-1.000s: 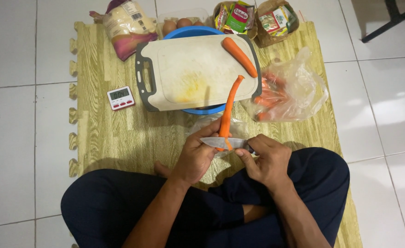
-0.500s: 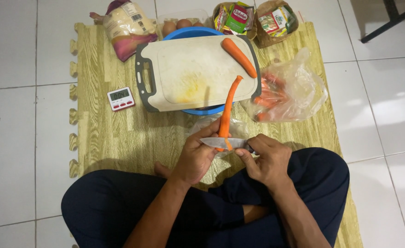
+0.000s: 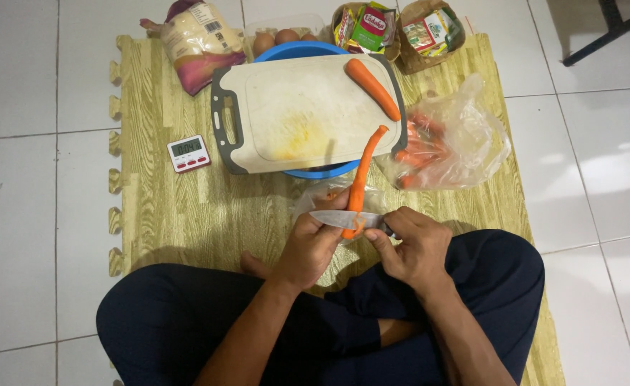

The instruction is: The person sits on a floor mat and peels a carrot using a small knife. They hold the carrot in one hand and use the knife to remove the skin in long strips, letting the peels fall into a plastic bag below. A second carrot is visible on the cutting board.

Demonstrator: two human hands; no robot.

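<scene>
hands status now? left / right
Left hand: closed, holding the carrot.
Right hand: closed, holding the knife, blade against the carrot.

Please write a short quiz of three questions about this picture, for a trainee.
1. True or false: the carrot in the left hand lies flat on the board.
2. Which hand holds the knife?
3. Where is the timer? A) on the board B) on the mat, left of the board C) inside the bag

Key
1. False: it is held up in the air, tip pointing away from the person.
2. The right hand.
3. B
</scene>
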